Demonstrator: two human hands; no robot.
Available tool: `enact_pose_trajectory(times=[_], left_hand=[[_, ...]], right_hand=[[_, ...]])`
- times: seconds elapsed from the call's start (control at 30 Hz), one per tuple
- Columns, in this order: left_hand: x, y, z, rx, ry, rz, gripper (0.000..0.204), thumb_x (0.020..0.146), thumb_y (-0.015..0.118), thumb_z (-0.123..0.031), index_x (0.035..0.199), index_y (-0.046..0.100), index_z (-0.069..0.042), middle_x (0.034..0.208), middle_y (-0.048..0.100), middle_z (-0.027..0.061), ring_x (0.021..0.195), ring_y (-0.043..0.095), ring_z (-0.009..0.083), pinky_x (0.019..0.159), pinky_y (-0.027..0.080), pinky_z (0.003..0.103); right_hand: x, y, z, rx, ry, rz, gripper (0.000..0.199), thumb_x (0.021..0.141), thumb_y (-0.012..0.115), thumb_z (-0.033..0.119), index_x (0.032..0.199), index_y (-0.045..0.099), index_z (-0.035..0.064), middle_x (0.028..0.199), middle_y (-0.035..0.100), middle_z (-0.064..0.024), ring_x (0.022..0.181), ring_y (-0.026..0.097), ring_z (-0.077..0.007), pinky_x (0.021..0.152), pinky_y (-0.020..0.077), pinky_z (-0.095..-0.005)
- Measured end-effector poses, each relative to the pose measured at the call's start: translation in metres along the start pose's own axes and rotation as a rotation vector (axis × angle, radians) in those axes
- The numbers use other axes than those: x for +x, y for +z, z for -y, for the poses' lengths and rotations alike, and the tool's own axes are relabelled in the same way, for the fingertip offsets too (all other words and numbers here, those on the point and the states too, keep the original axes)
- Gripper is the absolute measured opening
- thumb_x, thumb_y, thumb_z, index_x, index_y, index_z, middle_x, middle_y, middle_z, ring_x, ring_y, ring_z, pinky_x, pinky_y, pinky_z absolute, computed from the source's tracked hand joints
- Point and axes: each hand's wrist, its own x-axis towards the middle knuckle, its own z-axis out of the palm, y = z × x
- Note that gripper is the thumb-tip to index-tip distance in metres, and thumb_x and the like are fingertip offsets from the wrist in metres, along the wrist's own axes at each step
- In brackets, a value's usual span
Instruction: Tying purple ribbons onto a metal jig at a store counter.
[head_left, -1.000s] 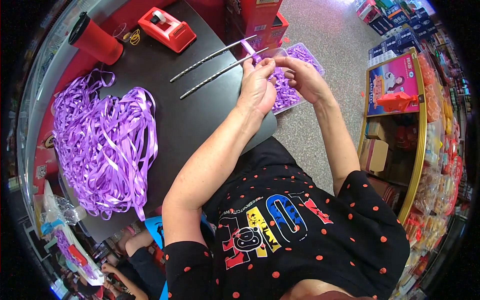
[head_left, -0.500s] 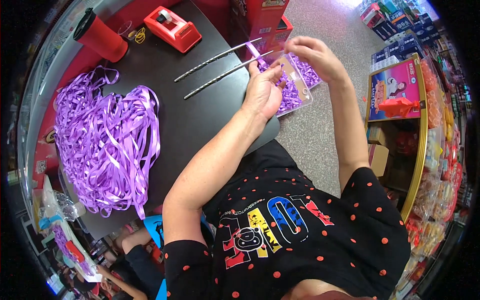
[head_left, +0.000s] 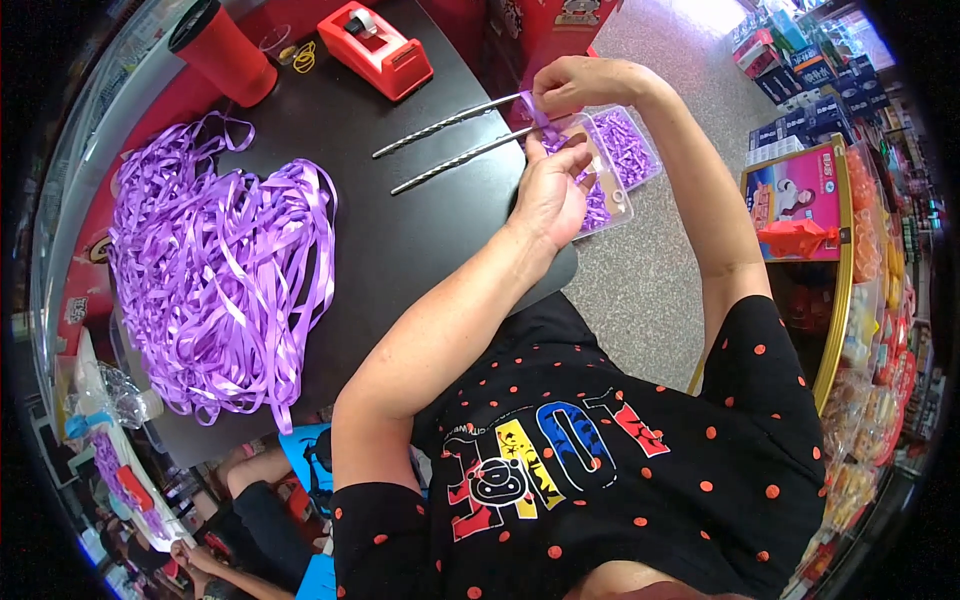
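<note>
Two long spiral-fluted drill bits point(head_left: 450, 125) lie side by side, their smooth ends pointing to the far right. Purple ribbon point(head_left: 530, 108) runs across those smooth ends. My right hand point(head_left: 580, 84) is closed in a pinch on this ribbon at the end of the farther bit. Just nearer, beside the other bit's end, is my left hand point(head_left: 552, 195), its thumb raised and its fingers loosely bent and apart. Past it stands a clear plastic box point(head_left: 622, 205) with short purple ribbon pieces, partly hidden by the hand. A large tangled heap of purple ribbon point(head_left: 235, 290) covers the table's left.
On the black table point(head_left: 420, 235) stand a red tape dispenser point(head_left: 375, 52), a red tumbler point(head_left: 225, 55) and yellow rubber bands point(head_left: 303, 58). A second box of purple pieces point(head_left: 625, 150) is farther right. Another person's hand point(head_left: 190, 555) shows at lower left. Shelves of packaged goods line the right.
My right hand has come down leftward onto the ribbon at the bit ends and closed there. My left hand stays beside the bits. The whole view has shifted slightly.
</note>
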Motion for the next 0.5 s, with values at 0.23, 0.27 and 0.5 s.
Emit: enact_pose_trajectory(times=[0.23,0.27,0.5], left_hand=[[0.000,0.001,0.001,-0.011,0.014,-0.010,0.055,0.088,0.051,0.000,0.133,0.030,-0.023,0.118,0.048,0.0041,0.102,0.049,0.0192,0.088,0.041,0.037],[0.000,0.001,0.001,-0.008,0.008,-0.015,0.055,0.087,0.051,0.000,0.133,0.030,-0.024,0.119,0.048,0.0042,0.102,0.049,0.0193,0.088,0.041,0.037],[0.001,-0.003,-0.002,-0.023,-0.011,-0.003,0.055,0.086,0.052,0.000,0.132,0.032,-0.023,0.122,0.048,0.0041,0.104,0.049,0.0195,0.088,0.040,0.037]], right_hand=[[0.005,0.004,0.001,-0.024,0.038,-0.051,0.034,0.080,0.061,0.032,0.094,0.068,0.0010,0.082,0.068,-0.0100,0.077,0.063,-0.0192,0.071,0.0482,-0.0323],[0.006,0.004,0.000,-0.023,0.039,-0.051,0.034,0.080,0.061,0.032,0.094,0.068,0.0010,0.082,0.068,-0.0100,0.077,0.063,-0.0192,0.071,0.0482,-0.0323],[0.010,0.019,-0.005,-0.135,0.084,-0.196,0.040,0.076,0.066,0.038,0.093,0.069,0.0009,0.083,0.068,-0.0169,0.078,0.067,-0.0262,0.071,0.0504,-0.0353]])
